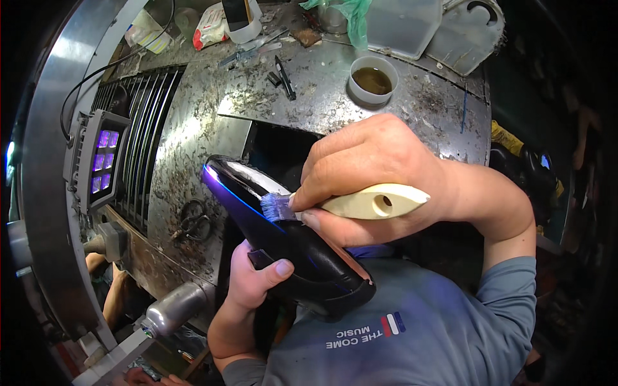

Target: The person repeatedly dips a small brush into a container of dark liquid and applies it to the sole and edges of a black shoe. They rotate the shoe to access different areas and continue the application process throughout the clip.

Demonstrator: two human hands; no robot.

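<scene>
A black shoe upper, sole side turned up, lies at a slant in front of my chest. My left hand grips its side from below, thumb pressed on the black surface. My right hand pinches a flat brush with a cream handle that has a hole in it. The brush's bristles touch the upturned underside, beside a white strip along its middle. Purple-blue light glows on the shoe's left edge.
A white cup of brownish liquid stands on the stained metal bench. Left are a purple-lit lamp, a slatted grille and scissors. A black pen lies farther back. Another person's arm shows at lower left.
</scene>
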